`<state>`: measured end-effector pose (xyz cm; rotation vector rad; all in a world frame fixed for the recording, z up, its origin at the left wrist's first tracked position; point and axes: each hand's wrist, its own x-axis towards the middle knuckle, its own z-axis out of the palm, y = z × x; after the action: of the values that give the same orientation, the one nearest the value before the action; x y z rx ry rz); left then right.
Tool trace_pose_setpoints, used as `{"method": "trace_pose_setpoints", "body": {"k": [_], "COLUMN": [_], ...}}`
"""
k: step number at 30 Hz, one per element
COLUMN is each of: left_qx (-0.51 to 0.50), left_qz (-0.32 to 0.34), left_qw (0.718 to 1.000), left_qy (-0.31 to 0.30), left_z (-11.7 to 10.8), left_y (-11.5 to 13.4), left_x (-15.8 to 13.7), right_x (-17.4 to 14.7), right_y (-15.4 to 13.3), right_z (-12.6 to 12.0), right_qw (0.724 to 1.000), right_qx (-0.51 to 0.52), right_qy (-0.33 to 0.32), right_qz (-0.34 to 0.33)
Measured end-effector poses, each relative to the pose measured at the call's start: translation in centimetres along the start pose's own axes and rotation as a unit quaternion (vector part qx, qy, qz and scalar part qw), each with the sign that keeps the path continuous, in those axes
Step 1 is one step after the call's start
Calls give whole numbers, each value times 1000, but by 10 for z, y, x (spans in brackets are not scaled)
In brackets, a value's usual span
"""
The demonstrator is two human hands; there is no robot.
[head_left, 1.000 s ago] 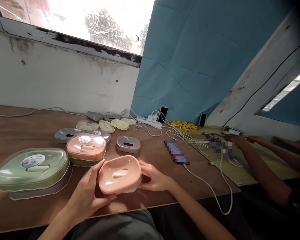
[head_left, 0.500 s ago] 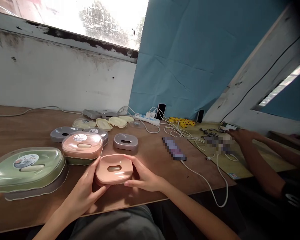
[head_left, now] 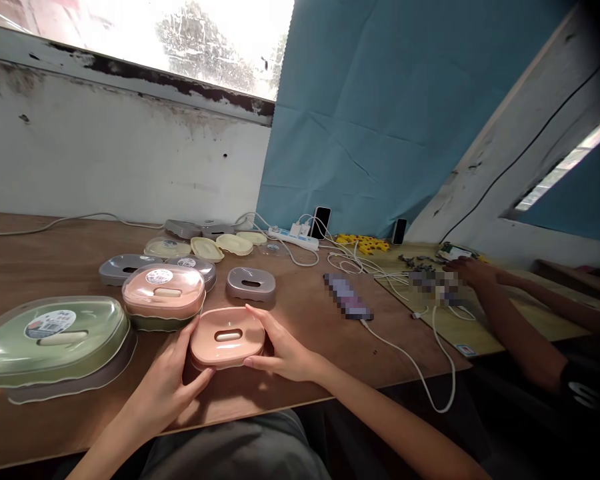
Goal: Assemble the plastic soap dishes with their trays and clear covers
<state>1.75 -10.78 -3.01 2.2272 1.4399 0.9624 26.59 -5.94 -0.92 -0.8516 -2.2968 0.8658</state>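
A pink soap dish, rounded and with an oval slot in its top, sits between my two hands near the table's front edge. Something pale shows through the slot. My left hand grips its left side, thumb along the lower front. On the other side my right hand holds it, with the index finger on the top rear edge and the thumb at the front. Just left stands a pink dish with a clear lid, stacked on a green one. Behind my hands is a grey dish with a similar slot.
A large green lidded box stands far left. Cream pieces lie toward the wall. A phone on a white cable is to the right. Beyond it, a co-worker's arm reaches over a yellowish board. A power strip lies behind.
The view has shifted very slightly. Both my hands keep hold of the pink dish in nearly the same place. The co-worker's hand has moved a little to the left.
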Motion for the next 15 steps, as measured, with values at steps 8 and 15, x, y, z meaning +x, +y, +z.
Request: {"method": "trace_pose_setpoints", "body": {"k": [8,15], "left_qx": [-1,-37], "left_qz": [0,-3], "left_qw": [1000,998], "left_qy": [-6,-53], "left_z": [-4,-7], "left_y": [2,14], "left_x": [-3,-18], "right_x": [-6,-39], "right_y": [-5,-27], "right_z": [3,16], "right_qw": [1000,995], "right_qx": [-4,19], "right_qy": [8,40], "right_qz": [16,91]}}
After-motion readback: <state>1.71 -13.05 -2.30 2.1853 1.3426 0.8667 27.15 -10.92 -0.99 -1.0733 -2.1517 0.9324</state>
